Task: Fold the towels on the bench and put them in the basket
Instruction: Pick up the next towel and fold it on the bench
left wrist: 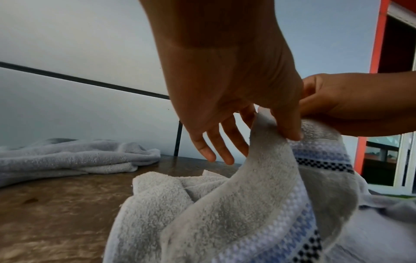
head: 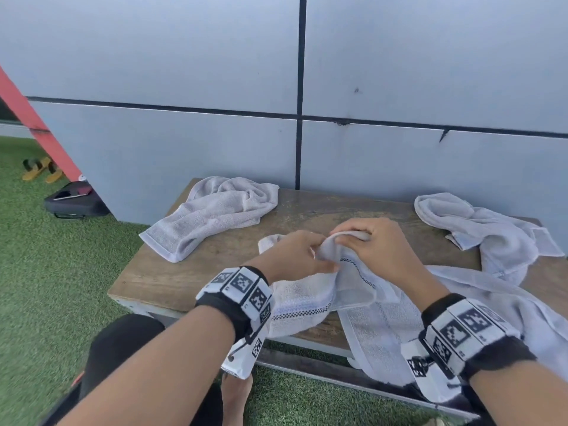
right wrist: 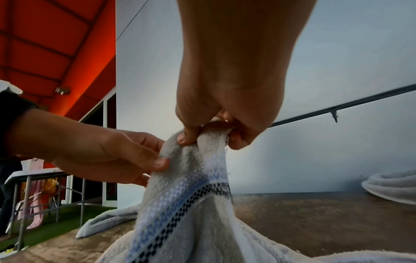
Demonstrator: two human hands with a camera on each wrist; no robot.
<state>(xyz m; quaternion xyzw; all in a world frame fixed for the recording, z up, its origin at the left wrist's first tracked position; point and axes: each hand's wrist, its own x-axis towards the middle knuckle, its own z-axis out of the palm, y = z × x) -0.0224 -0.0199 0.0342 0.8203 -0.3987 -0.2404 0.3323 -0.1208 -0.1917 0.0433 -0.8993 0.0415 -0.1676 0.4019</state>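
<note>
Both hands (head: 335,250) pinching bordered towel (head: 356,290) (bench (head: 233,250), two more).

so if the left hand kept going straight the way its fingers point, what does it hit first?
Probably the right hand. The left hand points right across the bench, pinching the same raised fold of the striped towel; the two hands look nearly touching, though depth is unclear.

Soft even daylight, no hard shadows; wrist views w/ fisheye warp, slight blur.
</note>
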